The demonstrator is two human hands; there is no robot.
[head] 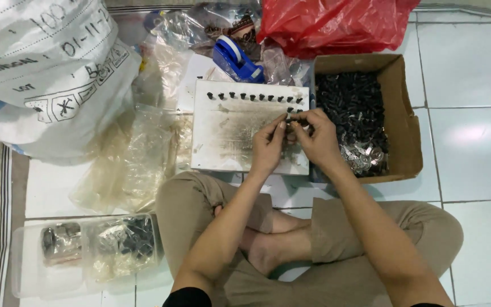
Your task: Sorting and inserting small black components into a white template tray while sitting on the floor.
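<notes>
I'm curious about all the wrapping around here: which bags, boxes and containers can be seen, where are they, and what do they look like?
White sack: top left, bulky, dark markings.
Red plastic bag: top centre, crumpled.
Cardboard box: right of the hands, brown, open, full of small black parts.
Clear plastic container: bottom left, holding bagged parts.

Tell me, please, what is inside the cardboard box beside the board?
The cardboard box holds a heap of small black parts and some shiny metal pieces near its front. Anything beneath the heap is covered.
</notes>
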